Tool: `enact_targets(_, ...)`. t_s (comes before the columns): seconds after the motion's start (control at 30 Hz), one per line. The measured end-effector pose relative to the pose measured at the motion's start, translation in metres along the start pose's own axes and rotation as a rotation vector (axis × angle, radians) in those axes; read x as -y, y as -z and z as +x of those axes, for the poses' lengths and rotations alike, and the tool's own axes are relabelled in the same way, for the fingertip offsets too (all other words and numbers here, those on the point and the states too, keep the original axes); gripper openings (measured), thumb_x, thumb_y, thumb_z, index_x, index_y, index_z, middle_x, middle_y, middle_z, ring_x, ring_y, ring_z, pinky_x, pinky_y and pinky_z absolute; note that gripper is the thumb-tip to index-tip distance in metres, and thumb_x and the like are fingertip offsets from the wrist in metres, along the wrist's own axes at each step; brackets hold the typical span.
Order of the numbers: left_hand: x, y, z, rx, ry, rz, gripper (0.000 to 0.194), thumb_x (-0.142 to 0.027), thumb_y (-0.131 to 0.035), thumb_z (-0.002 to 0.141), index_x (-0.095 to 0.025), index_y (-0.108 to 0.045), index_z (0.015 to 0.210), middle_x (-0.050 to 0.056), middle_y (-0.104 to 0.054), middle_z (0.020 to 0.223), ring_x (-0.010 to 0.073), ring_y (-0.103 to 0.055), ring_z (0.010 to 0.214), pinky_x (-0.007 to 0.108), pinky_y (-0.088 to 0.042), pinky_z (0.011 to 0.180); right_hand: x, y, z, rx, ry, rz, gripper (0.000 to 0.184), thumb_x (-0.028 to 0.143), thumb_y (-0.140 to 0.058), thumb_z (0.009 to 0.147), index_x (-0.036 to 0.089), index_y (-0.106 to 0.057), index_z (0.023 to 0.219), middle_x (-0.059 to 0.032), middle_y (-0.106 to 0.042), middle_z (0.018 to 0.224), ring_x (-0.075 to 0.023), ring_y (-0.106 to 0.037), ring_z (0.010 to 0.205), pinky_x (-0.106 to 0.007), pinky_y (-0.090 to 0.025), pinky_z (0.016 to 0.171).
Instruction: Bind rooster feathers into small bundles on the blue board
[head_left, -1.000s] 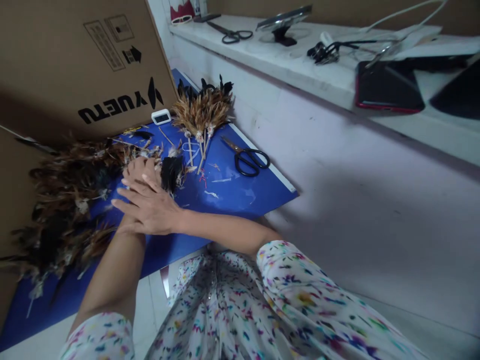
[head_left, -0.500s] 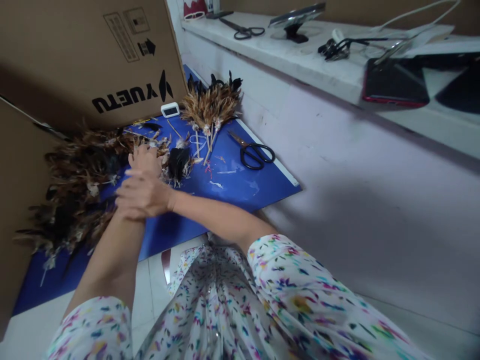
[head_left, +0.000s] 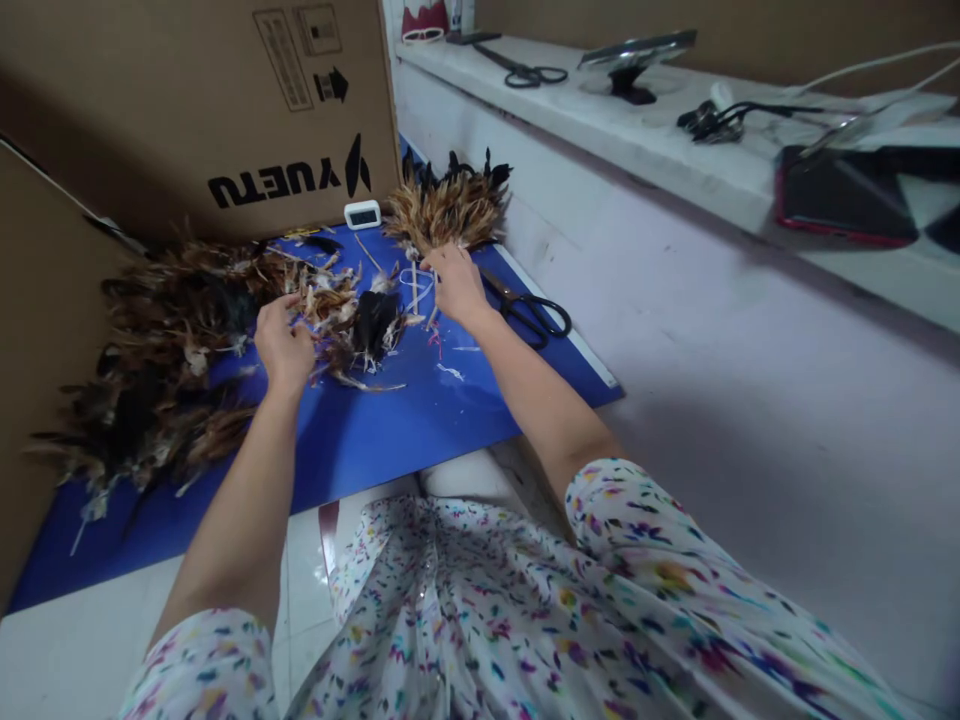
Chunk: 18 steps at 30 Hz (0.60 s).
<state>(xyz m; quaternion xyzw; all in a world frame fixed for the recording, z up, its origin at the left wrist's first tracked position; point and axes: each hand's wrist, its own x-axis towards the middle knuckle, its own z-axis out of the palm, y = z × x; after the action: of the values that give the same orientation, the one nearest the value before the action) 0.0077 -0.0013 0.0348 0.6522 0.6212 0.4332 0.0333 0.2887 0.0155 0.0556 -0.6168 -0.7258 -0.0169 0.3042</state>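
My left hand (head_left: 285,345) hovers at the near left side of the loose pile of short brown feathers (head_left: 330,305), with thumb and fingers apart and nothing visible in it. Beside that pile lies a black feather bunch (head_left: 375,325). My right hand (head_left: 456,283) reaches over the stick handles of the small feather dusters (head_left: 446,205), its fingers stretched toward the base of their tan, black-tipped feathers. The hand covers most of the sticks; whether it touches them I cannot tell. Black-handled scissors (head_left: 536,315) lie just right of my right wrist, partly behind it.
A larger heap of dark brown feathers (head_left: 165,350) spreads along the left of the blue board (head_left: 390,430). A white digital clock (head_left: 363,214) stands before a cardboard box (head_left: 225,100). On the white ledge (head_left: 570,120) are other scissors (head_left: 525,72) and a phone (head_left: 840,195).
My right hand has left my left forearm and moved right and forward to the feather dusters. My left hand stays by the loose feathers. The view has shifted left.
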Motion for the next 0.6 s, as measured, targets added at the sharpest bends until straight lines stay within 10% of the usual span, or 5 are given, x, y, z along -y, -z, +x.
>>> enact_targets(0.2, 0.002, -0.026, -0.020, 0.073, -0.117, 0.098, 0.017, -0.022, -0.054, 0.085, -0.018, -0.070, 0.091, 0.007, -0.066, 0.089, 0.0212, -0.062, 0.091, 0.035, -0.047, 0.092, -0.006, -0.019, -0.016, 0.086, -0.099, 0.271, 0.016, 0.012, -0.058, 0.086, 0.017, -0.072, 0.086, -0.0039, -0.071, 0.081, -0.0183, -0.065, 0.079, -0.031, -0.048, 0.079)
enact_targets(0.6, -0.025, -0.034, -0.050, 0.356, -0.251, 0.461, 0.026, -0.041, -0.060, 0.085, -0.019, -0.070, 0.076, 0.014, -0.066, 0.093, 0.0324, -0.060, 0.095, 0.044, -0.042, 0.083, 0.010, -0.038, -0.030, 0.181, 0.144, 0.176, 0.019, 0.010, -0.054, 0.086, 0.014, -0.072, 0.085, -0.0088, -0.072, 0.086, -0.0202, -0.063, 0.085, -0.032, -0.045, 0.084)
